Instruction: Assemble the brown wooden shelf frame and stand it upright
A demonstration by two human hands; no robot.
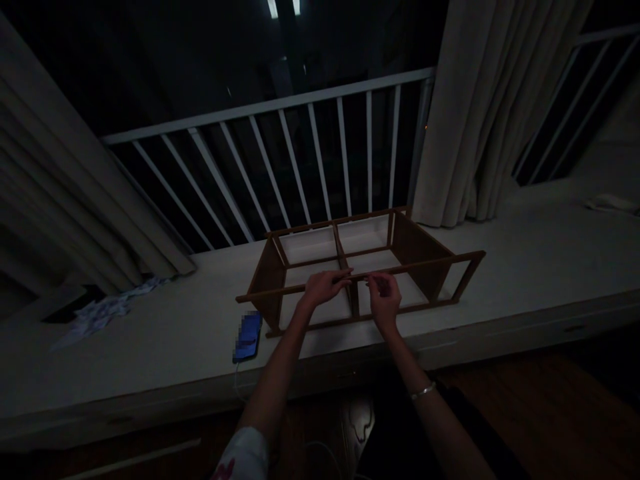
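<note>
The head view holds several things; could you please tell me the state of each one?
Rack: on its side on the ledge
Phone: screen lit, cable at its lower end
Curtains: drawn apart
Left hand: on the rack
Right hand: curled, at the rack

Shelf frame (355, 297) is brn; sill (185, 333) off-wht; curtains (455, 120) beige; phone scrn (249, 333) blue; L sleeve (246, 455) wht w/ pink motif (224, 470).

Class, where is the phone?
In the head view, the phone lies left of centre on the ledge, by the left end of the wooden frame.
</note>
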